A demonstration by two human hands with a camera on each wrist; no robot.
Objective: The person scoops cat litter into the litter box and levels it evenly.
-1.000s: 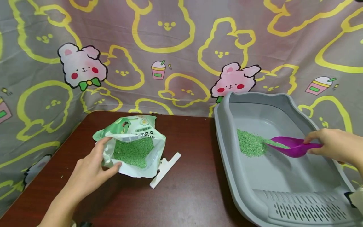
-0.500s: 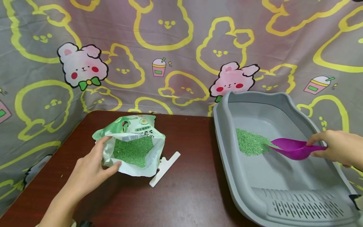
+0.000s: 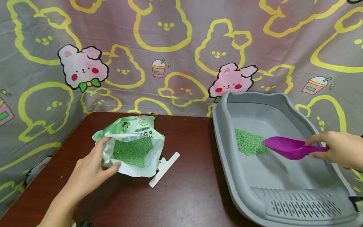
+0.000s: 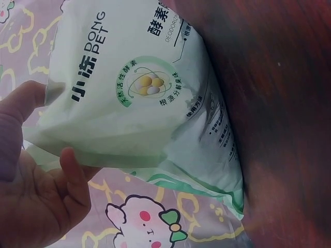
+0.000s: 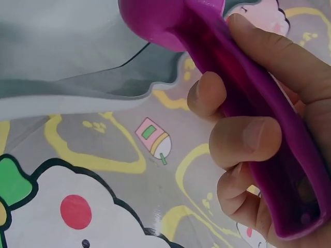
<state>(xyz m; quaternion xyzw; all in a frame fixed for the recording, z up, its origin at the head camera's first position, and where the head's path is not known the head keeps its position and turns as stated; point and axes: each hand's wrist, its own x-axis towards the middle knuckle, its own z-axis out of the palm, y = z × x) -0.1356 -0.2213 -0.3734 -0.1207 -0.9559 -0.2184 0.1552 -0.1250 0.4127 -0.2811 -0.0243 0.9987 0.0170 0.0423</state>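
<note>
My left hand grips the rim of an open cat litter bag on the left of the table, its mouth facing me. Green pellets show inside. In the left wrist view the bag has printed text, with the thumb and fingers at its edge. My right hand holds a purple scoop by its handle over the grey litter box. No pellets show in the scoop, which is tilted. Below its tip lies a green pellet pile. The right wrist view has fingers curled round the scoop handle.
A white clip lies on the dark red-brown table, close to the bag. The litter box takes up the right side, with a slotted grate at its near end. A patterned curtain hangs behind and to the left.
The last pellets have slid off the scoop onto the pile in the litter box. My right hand and the scoop have shifted slightly right. My left hand stays on the bag.
</note>
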